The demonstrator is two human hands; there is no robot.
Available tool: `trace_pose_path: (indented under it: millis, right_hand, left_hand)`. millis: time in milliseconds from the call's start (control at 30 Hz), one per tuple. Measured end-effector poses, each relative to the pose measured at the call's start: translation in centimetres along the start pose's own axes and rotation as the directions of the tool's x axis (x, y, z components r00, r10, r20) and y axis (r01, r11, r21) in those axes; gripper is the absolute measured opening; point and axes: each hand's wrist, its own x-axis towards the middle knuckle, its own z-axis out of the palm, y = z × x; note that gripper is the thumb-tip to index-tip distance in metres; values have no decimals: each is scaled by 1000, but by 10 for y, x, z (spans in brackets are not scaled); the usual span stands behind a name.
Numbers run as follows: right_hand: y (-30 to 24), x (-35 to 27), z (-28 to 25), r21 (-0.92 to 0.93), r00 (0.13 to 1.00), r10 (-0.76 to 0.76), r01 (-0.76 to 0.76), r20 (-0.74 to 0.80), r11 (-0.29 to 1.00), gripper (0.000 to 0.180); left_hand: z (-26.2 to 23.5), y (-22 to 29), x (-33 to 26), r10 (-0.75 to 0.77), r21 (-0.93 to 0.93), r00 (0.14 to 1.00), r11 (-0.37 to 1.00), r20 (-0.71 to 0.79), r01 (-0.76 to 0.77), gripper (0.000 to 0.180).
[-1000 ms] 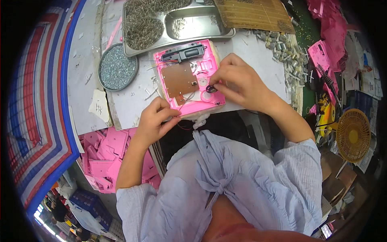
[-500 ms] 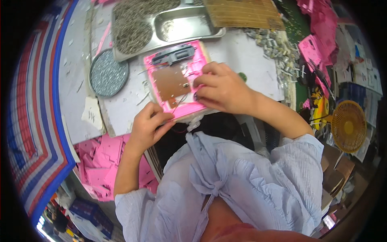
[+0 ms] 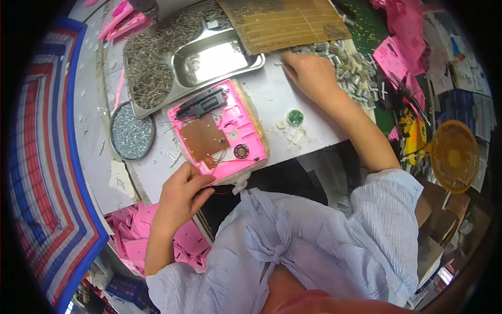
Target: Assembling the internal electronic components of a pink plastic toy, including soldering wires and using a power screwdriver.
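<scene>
A pink plastic casing [image 3: 235, 159] lies tilted on a padded block on the table. It holds a brown circuit board [image 3: 203, 138], a dark grey module [image 3: 203, 103], thin wires and a small round black part [image 3: 241, 151]. My left hand [image 3: 180, 196] grips the casing's near left corner between thumb and fingers. Beyond the casing, to the right, my right hand [image 3: 314, 76] is at the near edge of a brown board [image 3: 293, 26], beside a pile of small silvery cylindrical parts [image 3: 358, 76]. Its fingertips are partly hidden, so I cannot see whether they hold anything.
A metal tray [image 3: 180, 86] heaped with screws stands behind the casing. A round dish [image 3: 130, 137] of small metal pieces sits left. A small green-topped round piece [image 3: 295, 117] lies right of the casing. Pink parts [image 3: 141, 225] fill a space below left; a yellow fan [image 3: 454, 156] stands right.
My right hand has left the casing and moved away and to the right, to the brown board's edge. The round black part now shows. My left hand stays at the casing's corner.
</scene>
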Motion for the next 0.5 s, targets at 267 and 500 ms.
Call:
trace_pose_path:
  millis: [267, 500]
  right_hand:
    - [-2, -28, -9, 85, 1000, -19, 18, 20, 996, 15]
    - [2, -45, -36, 326, 999, 19, -1, -51, 945, 22]
  left_hand:
    - [-61, -16, 143, 196, 336, 951, 936, -240, -108, 9]
    - [-23, -47, 253, 289, 522, 956, 822, -42, -226, 14]
